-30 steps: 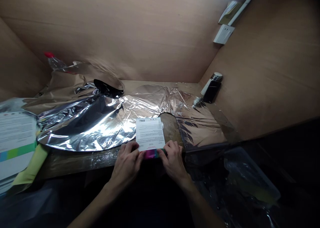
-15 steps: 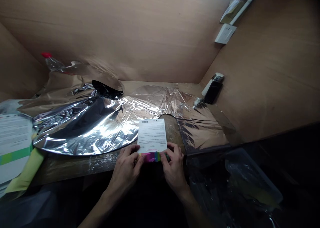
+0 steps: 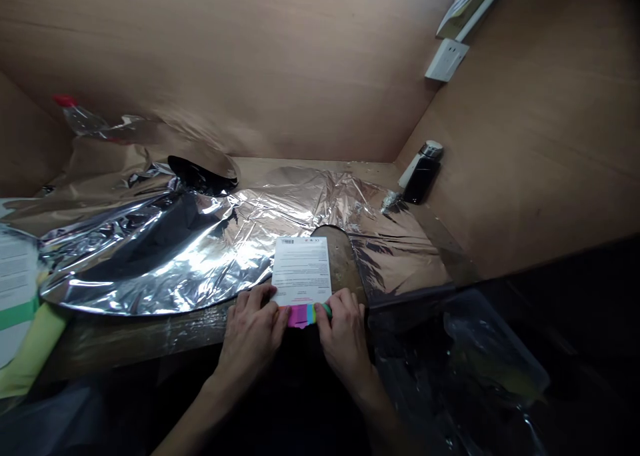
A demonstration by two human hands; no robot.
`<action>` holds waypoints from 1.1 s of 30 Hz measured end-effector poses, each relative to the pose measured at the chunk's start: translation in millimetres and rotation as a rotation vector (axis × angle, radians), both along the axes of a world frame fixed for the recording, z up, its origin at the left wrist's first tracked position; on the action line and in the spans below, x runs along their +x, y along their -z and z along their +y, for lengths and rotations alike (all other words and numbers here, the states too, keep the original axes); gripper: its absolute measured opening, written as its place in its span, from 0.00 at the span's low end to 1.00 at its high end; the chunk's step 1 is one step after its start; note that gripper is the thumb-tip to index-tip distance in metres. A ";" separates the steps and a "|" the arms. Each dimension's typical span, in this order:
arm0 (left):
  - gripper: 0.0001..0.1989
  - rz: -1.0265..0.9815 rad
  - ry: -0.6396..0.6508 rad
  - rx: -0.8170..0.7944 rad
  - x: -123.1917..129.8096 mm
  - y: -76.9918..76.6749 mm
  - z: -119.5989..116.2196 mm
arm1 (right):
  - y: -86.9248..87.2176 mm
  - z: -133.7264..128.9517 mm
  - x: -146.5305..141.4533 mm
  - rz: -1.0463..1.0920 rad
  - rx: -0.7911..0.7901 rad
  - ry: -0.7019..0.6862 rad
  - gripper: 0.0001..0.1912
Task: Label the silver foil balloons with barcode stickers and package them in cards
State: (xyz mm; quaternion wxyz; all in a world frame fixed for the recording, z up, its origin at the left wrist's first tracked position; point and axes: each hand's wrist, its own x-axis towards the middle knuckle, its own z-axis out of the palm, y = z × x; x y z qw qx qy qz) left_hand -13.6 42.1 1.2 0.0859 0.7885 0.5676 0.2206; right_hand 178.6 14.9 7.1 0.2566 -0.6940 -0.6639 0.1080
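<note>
Brown desk (image 3: 345,263) showed beneath silvery foil (image 3: 210,263). At the near edge, the left hand (image 3: 250,329) and right hand (image 3: 346,336) clamped their fingers on the near corners of a white carton (image 3: 301,266), probably to steady it evenly. It lay print-up, its long axis running near to far, barcode (image 3: 289,242) farthest.

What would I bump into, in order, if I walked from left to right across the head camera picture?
Printed cards → red-capped bottle → left hand → white printed card with a colourful edge → right hand → black bottle → clear plastic tub.
</note>
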 end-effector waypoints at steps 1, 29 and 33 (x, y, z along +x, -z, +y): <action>0.16 0.006 0.003 0.014 0.6 -0.2 2.1 | -0.2 2.2 -0.8 -0.045 0.004 0.003 0.07; 0.18 -0.307 0.472 -0.021 -27.7 -104.8 -14.1 | -99.5 -8.7 33.7 0.565 0.120 -0.519 0.09; 0.11 -0.668 0.345 -0.436 -20.3 -138.6 -7.8 | -129.5 6.9 19.0 1.058 -0.239 -0.413 0.17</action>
